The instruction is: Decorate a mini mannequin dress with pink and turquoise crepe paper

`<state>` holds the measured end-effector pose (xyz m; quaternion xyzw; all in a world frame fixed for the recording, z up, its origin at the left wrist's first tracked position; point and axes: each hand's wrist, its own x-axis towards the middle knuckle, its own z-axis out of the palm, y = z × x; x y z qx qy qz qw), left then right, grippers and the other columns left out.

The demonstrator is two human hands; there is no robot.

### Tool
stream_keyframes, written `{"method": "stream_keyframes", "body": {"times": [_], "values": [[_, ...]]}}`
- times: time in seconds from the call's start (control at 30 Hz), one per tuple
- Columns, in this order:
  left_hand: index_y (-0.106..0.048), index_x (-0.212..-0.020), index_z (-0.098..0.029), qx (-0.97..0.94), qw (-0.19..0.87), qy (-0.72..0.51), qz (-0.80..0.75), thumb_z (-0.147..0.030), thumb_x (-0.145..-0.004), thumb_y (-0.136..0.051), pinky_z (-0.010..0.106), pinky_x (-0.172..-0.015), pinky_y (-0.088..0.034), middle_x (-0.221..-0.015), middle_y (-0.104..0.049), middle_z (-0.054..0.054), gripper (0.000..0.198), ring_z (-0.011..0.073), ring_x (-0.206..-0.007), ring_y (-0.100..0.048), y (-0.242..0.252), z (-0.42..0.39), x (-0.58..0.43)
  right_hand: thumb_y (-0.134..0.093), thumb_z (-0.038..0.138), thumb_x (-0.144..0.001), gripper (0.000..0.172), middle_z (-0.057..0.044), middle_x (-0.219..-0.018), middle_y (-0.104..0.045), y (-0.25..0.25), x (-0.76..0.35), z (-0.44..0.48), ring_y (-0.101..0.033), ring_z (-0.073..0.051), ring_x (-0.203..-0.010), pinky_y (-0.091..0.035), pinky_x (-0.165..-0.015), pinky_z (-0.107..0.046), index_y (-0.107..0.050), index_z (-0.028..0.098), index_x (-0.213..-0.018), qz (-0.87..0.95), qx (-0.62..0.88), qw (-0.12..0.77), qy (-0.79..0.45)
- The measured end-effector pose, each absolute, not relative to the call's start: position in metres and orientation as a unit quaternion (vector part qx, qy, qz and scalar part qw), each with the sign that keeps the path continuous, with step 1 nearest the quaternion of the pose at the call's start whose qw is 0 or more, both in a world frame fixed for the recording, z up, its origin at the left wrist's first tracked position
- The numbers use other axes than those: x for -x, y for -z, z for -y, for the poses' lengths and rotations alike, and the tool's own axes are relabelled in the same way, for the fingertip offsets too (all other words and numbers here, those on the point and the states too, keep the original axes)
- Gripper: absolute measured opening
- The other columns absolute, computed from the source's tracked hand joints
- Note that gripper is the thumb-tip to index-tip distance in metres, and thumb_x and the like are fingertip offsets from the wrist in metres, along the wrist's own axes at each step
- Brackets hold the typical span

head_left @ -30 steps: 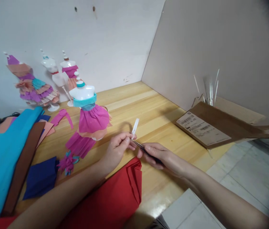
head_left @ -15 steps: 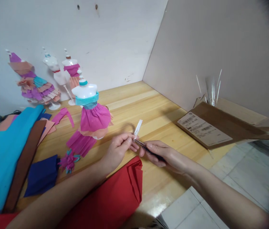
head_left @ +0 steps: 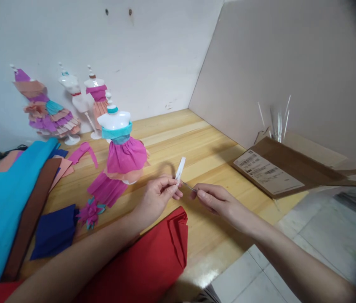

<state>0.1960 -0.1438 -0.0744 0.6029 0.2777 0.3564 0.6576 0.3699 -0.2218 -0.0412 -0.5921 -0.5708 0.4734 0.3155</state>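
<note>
My left hand [head_left: 159, 197] pinches the lower end of a small white paper strip [head_left: 180, 169], which stands upright above the wooden table [head_left: 197, 143]. My right hand [head_left: 217, 201] is closed around thin metal tweezers [head_left: 188, 185], whose tip touches the base of the strip. Just left of my hands stands a white mini mannequin [head_left: 116, 123] wearing a teal band and a magenta paper skirt. A red paper sheet [head_left: 152, 261] lies under my left forearm.
Three more dressed mannequins [head_left: 70, 101] stand by the back wall. Teal, brown and blue paper sheets [head_left: 10, 202] are piled at the left, with magenta fringe pieces [head_left: 102, 193] beside them. A flat cardboard box [head_left: 275, 168] with clear sticks lies at the right, near the table edge.
My right hand has slid back along the tweezers, leaving more of the tip showing. The white strip has turned more edge-on. The view shifted slightly.
</note>
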Motion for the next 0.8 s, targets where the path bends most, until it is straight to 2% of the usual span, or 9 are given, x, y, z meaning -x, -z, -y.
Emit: {"method": "stream_keyframes", "body": {"times": [0.2,0.37,0.5,0.63,0.7,0.8], "values": [[-0.065,-0.076,-0.011,-0.617,0.650,-0.350,-0.272,-0.027,-0.079,-0.058,0.024,-0.060,-0.052,-0.084,-0.064,0.005,0.017,0.0095,-0.060,-0.062,0.0792,0.1424,-0.1961,-0.039,0.057,-0.087,0.046,0.005,-0.056,-0.030,0.0396,-0.3698,0.2192,-0.029,-0.010,-0.050,-0.023,-0.047,-0.025,-0.056,0.015,-0.081,0.586,0.580,0.300,-0.481],[-0.065,-0.075,-0.011,-0.618,0.653,-0.341,-0.274,-0.027,-0.078,-0.059,0.024,-0.059,-0.052,-0.080,-0.063,0.005,0.018,0.0094,-0.059,-0.061,0.0797,0.1421,-0.1962,-0.039,0.053,-0.089,0.043,0.004,-0.058,-0.033,0.0393,-0.3678,0.2177,-0.031,-0.010,-0.052,-0.026,-0.050,-0.025,-0.056,0.015,-0.080,0.598,0.573,0.300,-0.474],[-0.065,-0.073,-0.011,-0.615,0.659,-0.335,-0.274,-0.025,-0.078,-0.058,0.023,-0.059,-0.052,-0.085,-0.063,0.006,0.016,0.0093,-0.060,-0.062,0.0791,0.1424,-0.1966,-0.038,0.047,-0.092,0.039,0.002,-0.064,-0.044,0.0359,-0.3673,0.2204,-0.039,-0.012,-0.060,-0.032,-0.058,-0.025,-0.056,0.015,-0.080,0.634,0.561,0.301,-0.439],[-0.066,-0.072,-0.011,-0.615,0.662,-0.338,-0.264,-0.026,-0.078,-0.058,0.023,-0.058,-0.052,-0.089,-0.061,0.006,0.018,0.0088,-0.059,-0.061,0.0782,0.1430,-0.1965,-0.038,0.042,-0.094,0.033,-0.002,-0.080,-0.058,0.0346,-0.3687,0.2229,-0.050,-0.015,-0.073,-0.038,-0.069,-0.026,-0.057,0.016,-0.086,0.676,0.540,0.294,-0.407],[-0.067,-0.072,-0.011,-0.618,0.659,-0.338,-0.262,-0.028,-0.079,-0.059,0.023,-0.059,-0.053,-0.089,-0.061,0.006,0.020,0.0089,-0.061,-0.061,0.0768,0.1430,-0.1964,-0.039,0.040,-0.094,0.030,-0.003,-0.084,-0.061,0.0350,-0.3688,0.2235,-0.053,-0.015,-0.076,-0.039,-0.071,-0.026,-0.058,0.017,-0.090,0.683,0.534,0.297,-0.400],[-0.068,-0.071,-0.012,-0.630,0.651,-0.336,-0.257,-0.029,-0.078,-0.060,0.023,-0.060,-0.053,-0.087,-0.061,0.006,0.020,0.0109,-0.067,-0.061,0.0746,0.1424,-0.1962,-0.040,0.043,-0.093,0.034,-0.004,-0.085,-0.061,0.0346,-0.3676,0.2228,-0.054,-0.016,-0.079,-0.040,-0.072,-0.026,-0.058,0.016,-0.086,0.668,0.517,0.322,-0.428]]}}
